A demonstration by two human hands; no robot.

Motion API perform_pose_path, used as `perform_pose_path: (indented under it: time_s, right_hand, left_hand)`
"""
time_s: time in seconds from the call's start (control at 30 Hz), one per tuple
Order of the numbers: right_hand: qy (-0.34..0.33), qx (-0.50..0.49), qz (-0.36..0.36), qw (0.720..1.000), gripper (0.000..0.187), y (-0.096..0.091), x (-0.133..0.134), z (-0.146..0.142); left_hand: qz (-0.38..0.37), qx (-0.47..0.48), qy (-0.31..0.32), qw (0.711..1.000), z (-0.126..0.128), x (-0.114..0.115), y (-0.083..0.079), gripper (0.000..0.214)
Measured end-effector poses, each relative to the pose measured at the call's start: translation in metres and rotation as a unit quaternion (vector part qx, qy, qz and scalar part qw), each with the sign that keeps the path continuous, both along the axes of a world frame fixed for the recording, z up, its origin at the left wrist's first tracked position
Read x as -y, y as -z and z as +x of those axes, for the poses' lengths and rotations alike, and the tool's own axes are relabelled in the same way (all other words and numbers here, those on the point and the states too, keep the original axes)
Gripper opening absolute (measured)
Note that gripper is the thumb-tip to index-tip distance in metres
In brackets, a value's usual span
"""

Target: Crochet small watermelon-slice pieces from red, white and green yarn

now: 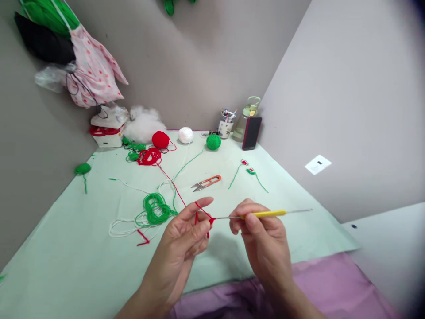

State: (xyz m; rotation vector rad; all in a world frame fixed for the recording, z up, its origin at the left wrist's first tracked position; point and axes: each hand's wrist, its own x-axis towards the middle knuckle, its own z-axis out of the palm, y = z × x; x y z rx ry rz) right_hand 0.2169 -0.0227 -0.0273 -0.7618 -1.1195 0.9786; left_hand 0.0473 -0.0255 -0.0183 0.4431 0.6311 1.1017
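Observation:
My right hand [262, 235] is closed round a crochet hook with a yellow handle [265, 214], its metal tip pointing left into a small red stitch [211, 220]. My left hand [189, 235] pinches that stitch, with red yarn [179, 193] looped over the raised forefinger. The strand runs back across the pale green cloth [66, 248] to a tangle of red yarn [149, 156].
A loose coil of green yarn [155, 209] and white strands lie left of my hands. Orange thread snips [206, 182] lie behind them. Red [160, 139], white [186, 134] and green [213, 141] yarn balls, a cup of tools [226, 123], a bottle [247, 117] and a phone [251, 133] stand at the back.

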Motion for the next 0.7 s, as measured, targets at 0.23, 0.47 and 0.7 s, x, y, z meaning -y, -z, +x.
perform_pose_path:
  time_s: [0.23,0.47,0.7]
  right_hand:
    - [-0.02,0.071,0.032,0.997,0.019,0.002,0.004,-0.005]
    - [0.16,0.349,0.219,0.897,0.044,0.016,0.014,-0.008]
    - [-0.007,0.085,0.052,0.995,0.015,0.01,0.0,-0.004]
  left_hand:
    - [0.03,-0.11,-0.065,0.991,0.011,0.002,0.008,0.03]
    - [0.008,-0.117,-0.065,0.991,0.016,0.007,0.012,0.057]
    - [0.009,-0.112,-0.015,0.994,0.009,0.002,0.004,0.047]
